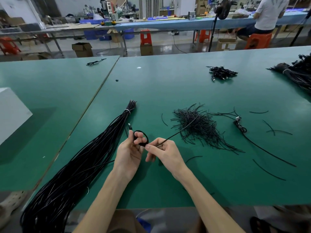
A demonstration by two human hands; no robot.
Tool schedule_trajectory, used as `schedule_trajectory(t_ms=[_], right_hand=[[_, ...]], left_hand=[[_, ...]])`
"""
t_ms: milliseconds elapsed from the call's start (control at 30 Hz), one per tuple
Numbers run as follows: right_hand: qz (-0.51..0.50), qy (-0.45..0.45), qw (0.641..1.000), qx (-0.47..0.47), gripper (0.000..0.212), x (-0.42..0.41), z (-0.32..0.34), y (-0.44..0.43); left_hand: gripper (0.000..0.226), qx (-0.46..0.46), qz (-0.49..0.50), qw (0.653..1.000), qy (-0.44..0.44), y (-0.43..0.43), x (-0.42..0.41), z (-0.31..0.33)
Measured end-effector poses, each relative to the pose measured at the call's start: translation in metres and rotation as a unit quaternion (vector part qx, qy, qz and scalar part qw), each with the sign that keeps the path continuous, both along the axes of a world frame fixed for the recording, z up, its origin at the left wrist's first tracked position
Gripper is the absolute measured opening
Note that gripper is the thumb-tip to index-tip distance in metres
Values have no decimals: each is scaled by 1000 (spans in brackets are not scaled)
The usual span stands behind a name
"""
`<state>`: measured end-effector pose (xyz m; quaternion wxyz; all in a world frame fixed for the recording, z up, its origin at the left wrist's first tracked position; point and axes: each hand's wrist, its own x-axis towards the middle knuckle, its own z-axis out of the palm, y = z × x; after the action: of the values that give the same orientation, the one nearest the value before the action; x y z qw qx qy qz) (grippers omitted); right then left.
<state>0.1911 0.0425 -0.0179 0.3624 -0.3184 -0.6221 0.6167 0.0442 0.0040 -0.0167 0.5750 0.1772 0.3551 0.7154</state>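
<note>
Both bare forearms reach forward and converge, wrists near each other. The left hand (130, 153) stands upright, its fingers curled round a cable coil (139, 131). The right hand (165, 153) pinches a thin wire (176, 133) between thumb and forefinger, its other fingers curled underneath.

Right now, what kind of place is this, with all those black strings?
Probably a cable factory workshop: long green worktables, a big cable bundle, and machines on benches behind. The left hand holds a coiled cable.
</note>
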Motion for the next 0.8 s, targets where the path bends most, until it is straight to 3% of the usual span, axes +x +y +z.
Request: schedule_trajectory(t_ms=[133, 233, 300, 400, 467, 533, 667, 800], right_hand=[[-15, 7, 1000, 6, 20, 0, -2, 0], [-57, 39, 998, -9, 25, 2, -3, 1], [-93, 56, 994, -17, 28, 2, -6, 2], [-144, 52, 988, -14, 31, 0, -10, 4], [-178, 48, 983, -9, 31, -1, -12, 5], [-201, 50, 978, -8, 31, 0, -14, 7], [-200, 52, 978, 1, 24, 1, -13, 7], [-199, 90, 976, -11, 16, 2, -11, 7]], left_hand=[[36, 3, -11, 1000, 28, -2, 0, 4], [33, 20, 26, 997, -67, -6, -5, 6], [36, 24, 41, 997, -63, -7, -6, 5], [35, 16, 47, 992, 118, -8, 2, 2], [40, 30, 26, 957, 288, -10, 9, -2], [38, 49, 0, 914, 402, -12, 15, -5], [36, 54, -3, 863, 502, -12, 17, -7], [29, 35, -2, 786, 617, -9, 19, -13]])
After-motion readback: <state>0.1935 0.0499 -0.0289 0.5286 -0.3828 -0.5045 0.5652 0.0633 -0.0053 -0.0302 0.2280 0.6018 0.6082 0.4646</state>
